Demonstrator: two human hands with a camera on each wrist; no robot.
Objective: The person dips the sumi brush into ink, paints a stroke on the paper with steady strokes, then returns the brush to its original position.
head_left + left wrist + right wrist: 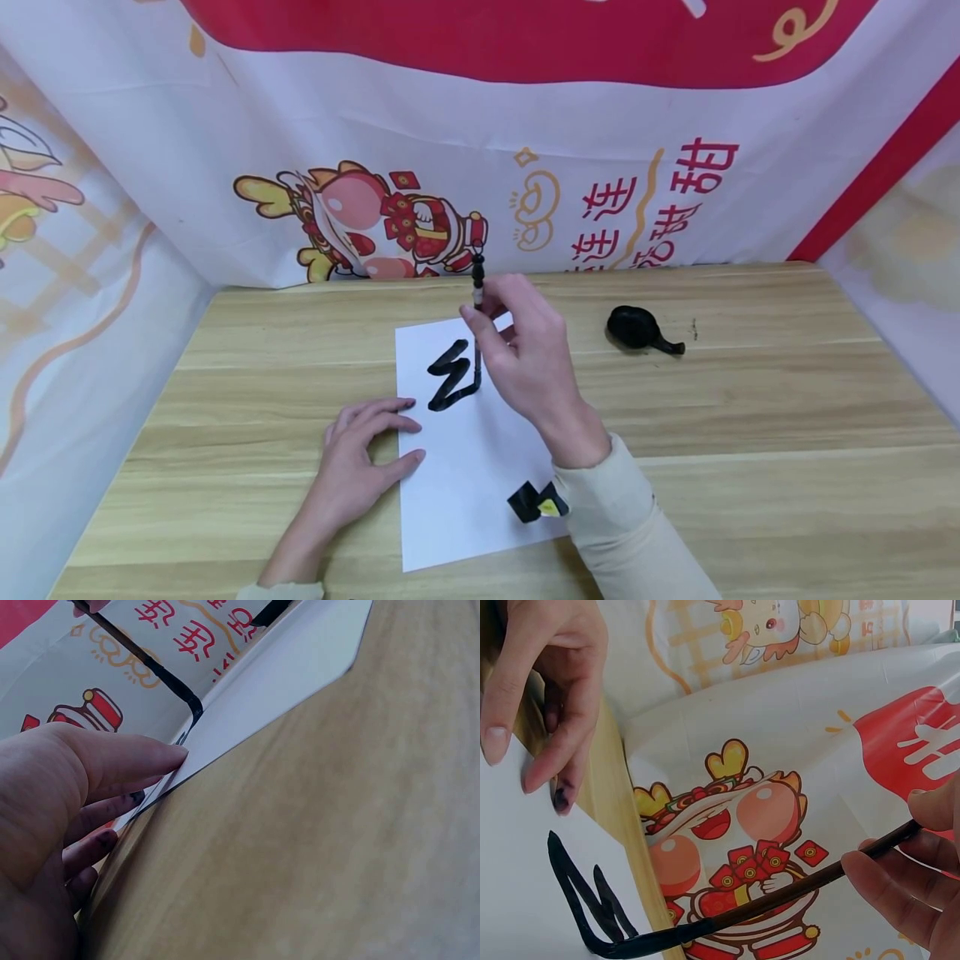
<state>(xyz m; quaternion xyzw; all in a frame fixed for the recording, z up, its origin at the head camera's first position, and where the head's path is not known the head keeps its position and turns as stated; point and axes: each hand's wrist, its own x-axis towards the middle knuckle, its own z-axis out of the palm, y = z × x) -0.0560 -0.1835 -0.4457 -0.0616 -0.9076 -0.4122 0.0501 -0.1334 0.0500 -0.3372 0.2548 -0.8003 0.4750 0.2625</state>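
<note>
My right hand (528, 346) pinches a calligraphy brush (780, 896) between thumb and fingers, its shaft nearly upright in the head view. The inked brush tip meets a white sheet of paper (465, 475) at the end of a wet black zigzag stroke (450, 379). My left hand (367, 454) lies at the sheet's left edge, its fingers spread and the fingertips resting on the paper's margin. Dark ink stains show on some left fingertips (562, 799). In the left wrist view the thumb (169, 756) touches the paper's edge.
To the right on the wooden table (750, 392) lies a black rounded object (637, 327) with a narrow neck, with small ink marks beside it. Black pieces (525, 502), one bearing a yellow patch, sit on the paper's lower right. A printed cloth (420, 108) hangs behind the table.
</note>
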